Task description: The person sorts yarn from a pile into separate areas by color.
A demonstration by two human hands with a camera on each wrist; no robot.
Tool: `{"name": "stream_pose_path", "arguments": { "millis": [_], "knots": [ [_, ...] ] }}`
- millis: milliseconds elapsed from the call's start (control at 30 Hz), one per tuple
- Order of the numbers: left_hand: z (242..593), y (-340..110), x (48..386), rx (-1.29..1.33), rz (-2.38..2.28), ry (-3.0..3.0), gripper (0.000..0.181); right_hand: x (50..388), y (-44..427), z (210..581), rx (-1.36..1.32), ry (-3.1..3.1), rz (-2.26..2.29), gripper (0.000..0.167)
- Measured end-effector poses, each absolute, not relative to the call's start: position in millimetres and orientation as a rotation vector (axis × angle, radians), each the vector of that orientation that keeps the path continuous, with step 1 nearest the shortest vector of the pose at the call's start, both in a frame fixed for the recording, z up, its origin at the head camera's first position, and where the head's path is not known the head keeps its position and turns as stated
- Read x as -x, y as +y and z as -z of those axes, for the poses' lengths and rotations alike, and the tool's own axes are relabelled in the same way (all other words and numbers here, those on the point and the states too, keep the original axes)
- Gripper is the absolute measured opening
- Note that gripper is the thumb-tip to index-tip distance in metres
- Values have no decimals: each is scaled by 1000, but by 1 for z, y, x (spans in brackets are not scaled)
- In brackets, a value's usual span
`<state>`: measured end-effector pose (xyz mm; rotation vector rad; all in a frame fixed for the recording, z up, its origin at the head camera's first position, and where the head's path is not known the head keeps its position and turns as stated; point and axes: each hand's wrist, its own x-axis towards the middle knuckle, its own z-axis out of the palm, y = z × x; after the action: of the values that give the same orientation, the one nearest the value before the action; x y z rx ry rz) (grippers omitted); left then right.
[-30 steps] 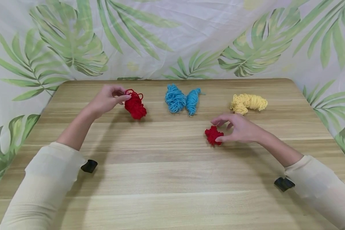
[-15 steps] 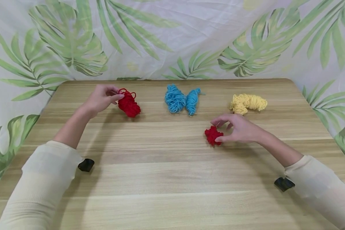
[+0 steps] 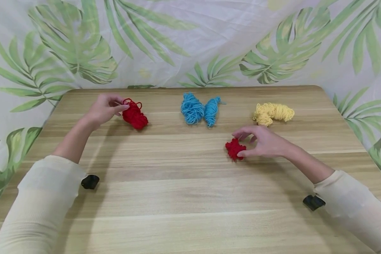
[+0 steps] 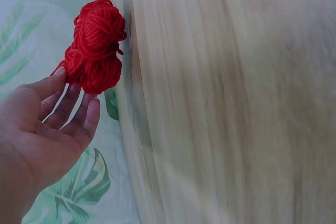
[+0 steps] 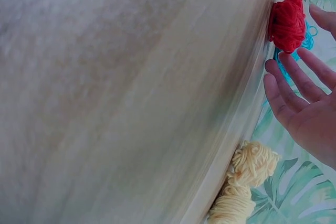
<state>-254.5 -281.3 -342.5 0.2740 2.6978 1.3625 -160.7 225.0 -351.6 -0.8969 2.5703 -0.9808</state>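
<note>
At the far left of the table, my left hand [image 3: 103,110] pinches one end of a red yarn bundle [image 3: 135,115] between thumb and fingers. Loose loops stick up from its top, and the left wrist view shows the bundle [image 4: 97,45] beyond the fingertips. Right of the middle, a smaller-looking red yarn bundle [image 3: 235,149] rests on the wood. My right hand [image 3: 263,141] is beside it, thumb and fingers spread apart. In the right wrist view the fingers lie extended near that bundle [image 5: 289,22], not curled round it; whether a fingertip touches it I cannot tell.
Two blue yarn bundles [image 3: 192,108] lie side by side at the back middle of the wooden table [image 3: 190,197]. Behind my right hand lies yellow yarn [image 3: 274,113]. A leaf-patterned cloth [image 3: 184,38] hangs behind the table's far edge.
My left hand has moved left, carrying the red yarn bundle away from the blue yarn. The right hand and the red bundle beside it have stayed in place.
</note>
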Motion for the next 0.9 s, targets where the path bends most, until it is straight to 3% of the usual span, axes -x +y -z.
{"name": "stream_pose_path", "arguments": {
  "millis": [900],
  "knots": [
    [345,-298,256,-189,-1284,2635,23,161,219,353,931,2564,937,55]
  ]
}}
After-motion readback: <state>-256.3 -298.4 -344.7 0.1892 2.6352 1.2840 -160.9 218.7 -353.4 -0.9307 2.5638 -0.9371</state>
